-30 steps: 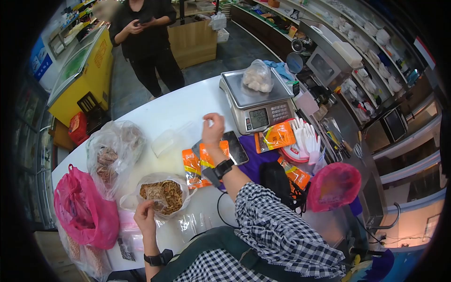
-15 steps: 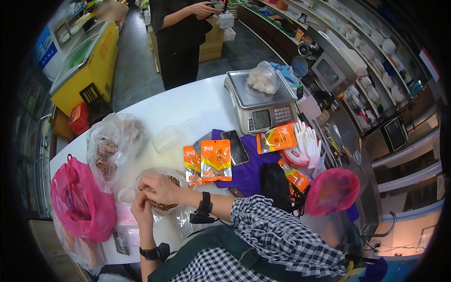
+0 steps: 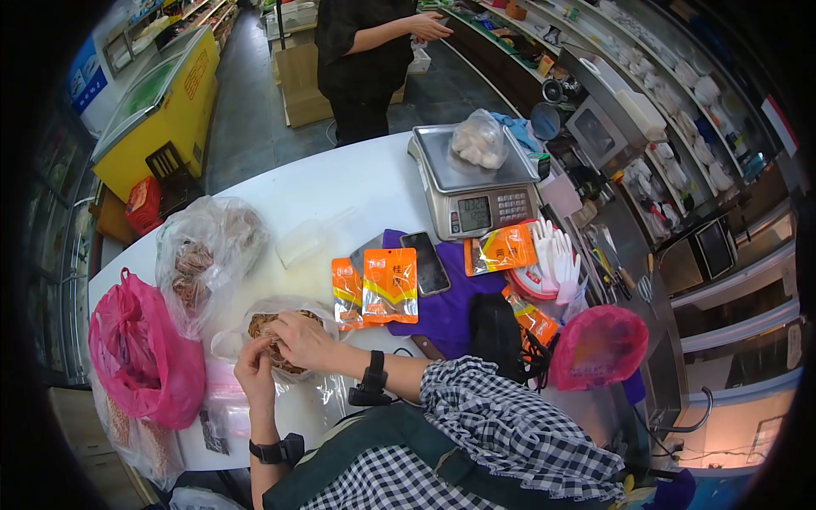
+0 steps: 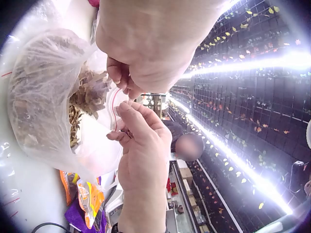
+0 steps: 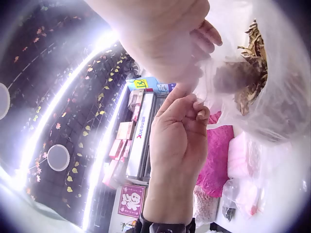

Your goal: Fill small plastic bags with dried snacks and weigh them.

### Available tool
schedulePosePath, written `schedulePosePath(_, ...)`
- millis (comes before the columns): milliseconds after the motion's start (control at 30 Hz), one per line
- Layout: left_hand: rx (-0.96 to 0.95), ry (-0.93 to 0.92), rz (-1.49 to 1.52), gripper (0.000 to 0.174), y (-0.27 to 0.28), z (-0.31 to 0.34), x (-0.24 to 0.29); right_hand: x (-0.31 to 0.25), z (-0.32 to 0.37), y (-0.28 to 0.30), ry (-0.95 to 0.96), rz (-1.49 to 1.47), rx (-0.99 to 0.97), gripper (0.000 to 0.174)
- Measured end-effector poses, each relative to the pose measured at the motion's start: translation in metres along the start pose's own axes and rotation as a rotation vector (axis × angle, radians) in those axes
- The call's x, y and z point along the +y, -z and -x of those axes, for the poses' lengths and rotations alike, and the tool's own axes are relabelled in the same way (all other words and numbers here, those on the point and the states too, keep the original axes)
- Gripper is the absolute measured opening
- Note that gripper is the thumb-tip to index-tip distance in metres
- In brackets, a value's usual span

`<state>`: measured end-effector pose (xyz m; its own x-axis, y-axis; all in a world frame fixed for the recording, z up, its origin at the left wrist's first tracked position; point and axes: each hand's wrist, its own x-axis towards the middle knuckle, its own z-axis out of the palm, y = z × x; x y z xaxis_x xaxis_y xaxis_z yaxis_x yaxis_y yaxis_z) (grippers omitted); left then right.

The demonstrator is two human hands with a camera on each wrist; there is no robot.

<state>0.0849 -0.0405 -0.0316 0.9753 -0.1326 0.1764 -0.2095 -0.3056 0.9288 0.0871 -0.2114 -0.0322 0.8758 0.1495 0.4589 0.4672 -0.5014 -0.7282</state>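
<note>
Both hands meet over an open white plastic bag [image 4: 43,102] of dried brown strips [image 5: 253,63]. Between them is a small clear zip bag [image 4: 112,103] with a red line along its mouth and brown pieces showing inside. My left hand [image 3: 254,371] pinches one side of its top edge. The right hand [image 3: 304,342] pinches that edge too, close beside the left fingers. In the left wrist view the zip bag's body hangs towards the strips. Seen from the head, the hands cover most of it.
A scale [image 3: 476,204] carrying a bag of pale pieces stands at the far right. Orange packets [image 3: 391,286], a phone [image 3: 426,263] and a purple cloth [image 3: 455,310] lie nearer. Pink [image 3: 149,357] and clear bags [image 3: 208,255] stand left. Another person [image 3: 364,64] stands beyond the table.
My right hand has come from near the scale, leftwards and down, to join the left hand at the small zip bag. The person beyond the table has shifted to the right.
</note>
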Motion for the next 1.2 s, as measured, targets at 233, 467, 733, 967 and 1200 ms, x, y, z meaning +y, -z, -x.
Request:
schedulePosePath(233,0.035,0.0,0.007,0.022,-0.005,-0.004,0.0,-0.004,0.0,-0.001,-0.246,0.168,-0.123,0.016)
schedulePosePath(467,0.076,0.023,0.061,0.022,-0.005,-0.005,-0.001,-0.004,-0.013,0.012,-0.209,0.312,-0.096,0.008)
schedulePosePath(733,0.111,0.171,0.207,0.017,-0.001,-0.008,0.006,-0.001,-0.012,0.018,-0.058,0.178,-0.104,0.011)
schedulePosePath(967,0.172,0.288,0.333,0.019,-0.002,-0.018,0.011,-0.013,-0.025,0.035,0.162,-0.027,-0.142,0.052)
schedulePosePath(1200,0.169,0.36,0.488,0.014,-0.004,-0.017,0.014,0.004,-0.016,0.007,0.162,0.06,-0.091,0.034)
